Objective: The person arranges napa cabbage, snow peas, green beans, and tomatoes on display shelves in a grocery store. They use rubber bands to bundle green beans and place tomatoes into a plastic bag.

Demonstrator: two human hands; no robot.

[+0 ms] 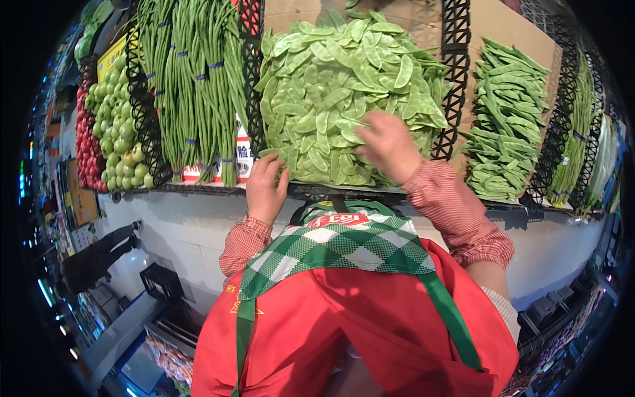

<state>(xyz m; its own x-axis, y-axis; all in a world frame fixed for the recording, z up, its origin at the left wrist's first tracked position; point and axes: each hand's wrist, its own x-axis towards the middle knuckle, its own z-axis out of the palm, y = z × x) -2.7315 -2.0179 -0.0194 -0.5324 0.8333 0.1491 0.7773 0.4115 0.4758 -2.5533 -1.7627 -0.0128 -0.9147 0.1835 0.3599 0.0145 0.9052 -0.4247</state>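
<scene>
A heap of flat green snow peas (322, 104) lies in front of me on a display stand. My right hand (389, 146) is over the right-hand side of this heap, slightly blurred, its fingers bent and apart with no pod visibly held. Whether its fingertips touch the pods I cannot tell. At the heap's front left corner is my left hand (266, 188), fingers spread and nothing in them, close to the stand's front edge (342, 191).
Black plastic lattice dividers (451, 74) flank the heap. Bundled yardlong beans (198, 94), green tomato-like fruit (119, 129) and red produce (87, 139) lie leftward. Flat green beans (511, 124) rest on cardboard (506, 34) at right. A person (99, 258) is in the aisle, near a black crate (161, 283).
</scene>
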